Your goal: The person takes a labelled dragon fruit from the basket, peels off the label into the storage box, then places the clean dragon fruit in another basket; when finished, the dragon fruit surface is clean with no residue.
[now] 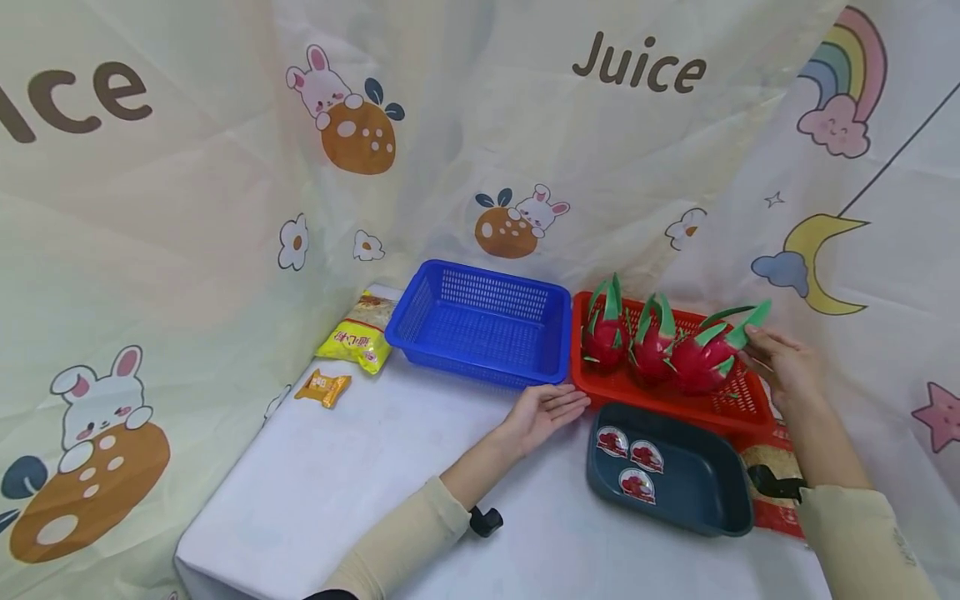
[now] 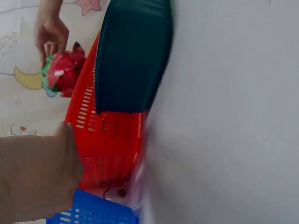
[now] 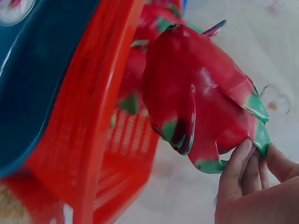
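Observation:
My right hand (image 1: 787, 367) pinches a red dragon fruit (image 1: 701, 364) by its green leaf tips, above the right part of a red basket (image 1: 750, 410). In the right wrist view, thumb and fingers meet on the leaf end of that dragon fruit (image 3: 201, 88), and its body is tilted. Two more dragon fruits, one at the left (image 1: 603, 342) and one in the middle (image 1: 651, 352), lie in the basket. My left hand (image 1: 542, 418) has its fingers extended, fingertips right at the near left corner of the red basket. It holds nothing.
A blue basket (image 1: 480, 377) stands left of the red one. In front of the red basket is a dark teal tray (image 1: 697, 458) with three round stickers. A yellow bag (image 1: 356, 337) and an orange packet (image 1: 324, 387) lie far left. A red package (image 1: 776, 508) shows beside the tray.

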Available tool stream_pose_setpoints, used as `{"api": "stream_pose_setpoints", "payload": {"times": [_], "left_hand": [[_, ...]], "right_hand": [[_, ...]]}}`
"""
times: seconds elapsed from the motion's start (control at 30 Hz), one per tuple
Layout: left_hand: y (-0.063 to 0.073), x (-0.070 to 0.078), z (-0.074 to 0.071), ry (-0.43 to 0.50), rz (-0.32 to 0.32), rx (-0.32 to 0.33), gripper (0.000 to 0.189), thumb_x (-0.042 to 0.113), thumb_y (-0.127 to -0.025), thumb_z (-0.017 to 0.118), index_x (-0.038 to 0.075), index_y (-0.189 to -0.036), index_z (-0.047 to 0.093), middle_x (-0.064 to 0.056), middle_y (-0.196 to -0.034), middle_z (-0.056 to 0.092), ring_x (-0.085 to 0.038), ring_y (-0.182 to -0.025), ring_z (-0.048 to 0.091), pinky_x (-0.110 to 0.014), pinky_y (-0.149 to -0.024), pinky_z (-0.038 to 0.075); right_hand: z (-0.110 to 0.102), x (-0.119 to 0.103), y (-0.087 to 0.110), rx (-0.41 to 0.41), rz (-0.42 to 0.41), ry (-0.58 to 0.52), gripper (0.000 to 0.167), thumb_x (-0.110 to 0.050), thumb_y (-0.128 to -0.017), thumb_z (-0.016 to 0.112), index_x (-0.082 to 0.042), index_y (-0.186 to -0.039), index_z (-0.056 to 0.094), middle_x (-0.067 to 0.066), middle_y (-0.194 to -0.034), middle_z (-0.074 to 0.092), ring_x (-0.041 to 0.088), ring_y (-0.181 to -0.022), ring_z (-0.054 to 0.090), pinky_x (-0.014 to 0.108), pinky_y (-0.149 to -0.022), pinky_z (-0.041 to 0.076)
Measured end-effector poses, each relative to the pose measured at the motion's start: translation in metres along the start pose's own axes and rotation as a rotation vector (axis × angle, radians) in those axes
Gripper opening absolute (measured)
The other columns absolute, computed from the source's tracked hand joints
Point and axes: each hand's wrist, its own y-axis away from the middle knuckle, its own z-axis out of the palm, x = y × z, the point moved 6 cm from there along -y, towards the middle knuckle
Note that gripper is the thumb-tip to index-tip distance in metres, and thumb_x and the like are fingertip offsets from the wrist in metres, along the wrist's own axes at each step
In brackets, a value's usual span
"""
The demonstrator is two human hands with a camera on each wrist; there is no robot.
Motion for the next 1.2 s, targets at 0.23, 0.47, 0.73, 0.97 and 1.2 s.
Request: {"api": "stream_pose_setpoints", "payload": {"times": [0.23, 0.47, 0.73, 0.97, 1.2], "left_hand": [[-0.007, -0.004, 0.003, 0.081, 0.02, 0.03, 0.053, 0.006, -0.098, 0.051, -0.015, -0.146, 0.044, -0.033, -0.147, 0.052, -0.047, -0.14, 0.05, -0.049, -0.118, 0.04], [-0.007, -0.01, 0.003, 0.145, 0.018, 0.019, 0.053, 0.007, -0.099, 0.048, -0.014, -0.148, 0.044, -0.033, -0.149, 0.049, -0.047, -0.142, 0.047, -0.049, -0.12, 0.038], [-0.009, -0.008, 0.0, 0.167, 0.039, 0.028, 0.052, 0.006, -0.099, 0.046, -0.014, -0.147, 0.044, -0.034, -0.15, 0.048, -0.048, -0.142, 0.046, -0.048, -0.12, 0.039], [-0.011, -0.008, -0.002, 0.19, 0.041, 0.031, 0.052, 0.007, -0.099, 0.047, -0.013, -0.147, 0.044, -0.034, -0.149, 0.049, -0.048, -0.142, 0.046, -0.049, -0.12, 0.039], [-0.013, -0.012, -0.002, 0.191, 0.032, 0.013, 0.054, 0.007, -0.098, 0.046, -0.014, -0.148, 0.042, -0.034, -0.151, 0.046, -0.049, -0.143, 0.044, -0.049, -0.121, 0.037]], "right_hand": [[-0.022, 0.006, -0.01, 0.151, 0.083, 0.075, 0.013, -0.022, -0.087, 0.086, -0.018, -0.098, 0.083, -0.006, -0.085, 0.078, 0.01, -0.078, 0.075, 0.027, -0.069, 0.064], [-0.04, 0.013, -0.018, 0.24, 0.133, 0.169, 0.007, -0.026, -0.088, 0.084, -0.022, -0.088, 0.078, -0.007, -0.077, 0.076, 0.009, -0.072, 0.075, 0.025, -0.067, 0.063], [-0.041, 0.027, -0.017, 0.202, 0.095, 0.175, 0.009, -0.018, -0.091, 0.082, -0.018, -0.082, 0.08, -0.003, -0.078, 0.078, 0.015, -0.072, 0.078, 0.03, -0.067, 0.063], [-0.037, 0.04, -0.026, 0.219, 0.059, 0.107, 0.017, -0.007, -0.096, 0.074, -0.015, -0.084, 0.081, -0.003, -0.076, 0.077, 0.015, -0.068, 0.077, 0.031, -0.064, 0.063], [-0.041, 0.044, -0.036, 0.215, 0.053, 0.045, 0.017, -0.004, -0.095, 0.073, -0.014, -0.084, 0.081, -0.001, -0.076, 0.077, 0.015, -0.067, 0.077, 0.03, -0.063, 0.063]]}}
